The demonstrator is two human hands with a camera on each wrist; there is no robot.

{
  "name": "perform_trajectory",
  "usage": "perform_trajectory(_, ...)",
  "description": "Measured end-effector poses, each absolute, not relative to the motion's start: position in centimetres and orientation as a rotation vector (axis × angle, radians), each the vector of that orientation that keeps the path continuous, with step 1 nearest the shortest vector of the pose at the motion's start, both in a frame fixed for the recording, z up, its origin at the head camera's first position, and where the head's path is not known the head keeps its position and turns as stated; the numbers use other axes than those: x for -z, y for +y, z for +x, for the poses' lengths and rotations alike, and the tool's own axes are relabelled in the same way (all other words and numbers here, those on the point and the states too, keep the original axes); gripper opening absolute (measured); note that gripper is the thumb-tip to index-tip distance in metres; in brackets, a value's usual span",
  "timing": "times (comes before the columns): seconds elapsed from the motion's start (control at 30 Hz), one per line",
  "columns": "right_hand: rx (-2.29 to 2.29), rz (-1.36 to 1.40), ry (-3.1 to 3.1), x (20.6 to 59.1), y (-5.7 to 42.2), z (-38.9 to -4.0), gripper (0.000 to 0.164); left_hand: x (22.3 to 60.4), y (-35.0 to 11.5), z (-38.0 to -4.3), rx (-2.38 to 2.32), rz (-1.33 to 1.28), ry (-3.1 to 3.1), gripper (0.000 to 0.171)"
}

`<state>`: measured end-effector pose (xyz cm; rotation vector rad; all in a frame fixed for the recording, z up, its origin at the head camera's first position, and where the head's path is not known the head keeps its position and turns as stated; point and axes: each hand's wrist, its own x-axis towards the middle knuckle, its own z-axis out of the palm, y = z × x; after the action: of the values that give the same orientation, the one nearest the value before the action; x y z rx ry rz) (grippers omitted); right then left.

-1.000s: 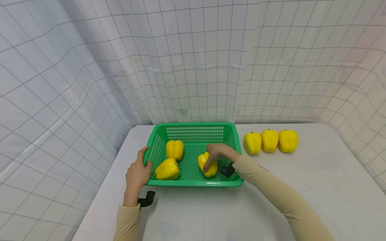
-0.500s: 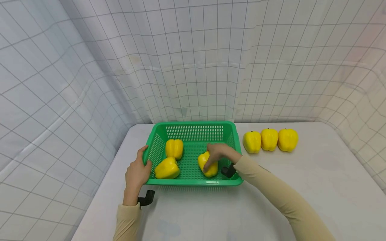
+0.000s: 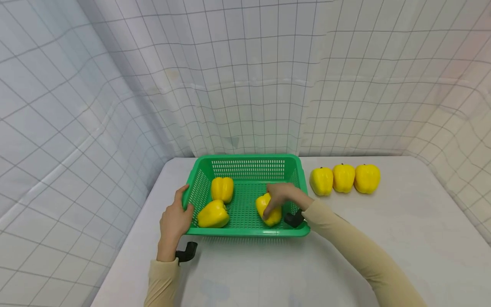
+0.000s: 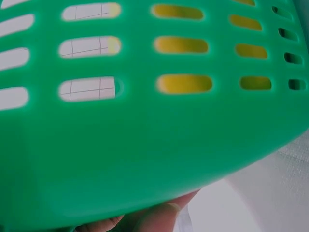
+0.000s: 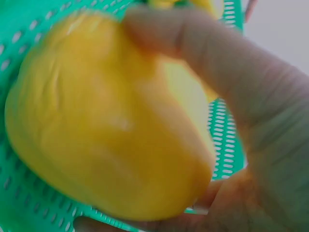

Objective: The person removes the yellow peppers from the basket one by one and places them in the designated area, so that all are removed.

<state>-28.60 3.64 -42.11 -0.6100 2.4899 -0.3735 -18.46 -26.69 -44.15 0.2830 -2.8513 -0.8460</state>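
Note:
Inside the green basket (image 3: 249, 233), my right hand (image 3: 281, 196) grips a yellow bell pepper (image 3: 264, 205) near the right end. The right wrist view shows the thumb and fingers wrapped around that bell pepper (image 5: 106, 125). At the basket's left rim, my left hand (image 3: 175, 218) holds on with the thumb on the inner side. In the left wrist view the basket wall (image 4: 145, 140) fills most of the picture, and only some fingertips (image 4: 161, 217) show below it. Two more yellow peppers lie at the basket's left side, one behind (image 3: 222, 189) and one in front (image 3: 213, 214).
Three yellow bell peppers, left (image 3: 322, 181), middle (image 3: 343, 178) and right (image 3: 367, 178), stand in a row on the white table (image 3: 245, 273), right of the basket. A white gridded curtain (image 3: 245, 85) hangs behind and at both sides.
My right hand has shifted slightly to the right inside the basket, and the bell pepper in its grip moved with it. The left hand stays on the rim.

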Motion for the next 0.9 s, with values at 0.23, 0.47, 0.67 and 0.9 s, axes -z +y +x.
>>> perform_trajectory(0.23, 0.556, -0.611, 2.482, 41.2, 4.7, -28.4, 0.078, 44.2, -26.7, -18.5, 0.852, 0.285, -2.850, 0.058)
perform_trajectory(0.47, 0.725, -0.595, 2.508, 40.1, 5.8, -27.9, 0.074, 44.3, -26.8, -18.5, 0.856, 0.287, -2.849, 0.058)
perform_trajectory(0.67, 0.893, -0.587, 2.529, 39.8, 6.4, -27.4, 0.075, 44.3, -26.8, -18.5, 0.851, 0.290, -2.854, 0.058)
perform_trajectory(0.9, 1.120, -0.613, 2.542, 39.8, 7.3, -27.0, 0.074, 44.2, -26.8, -18.6, 0.857, 0.283, -2.858, 0.058)
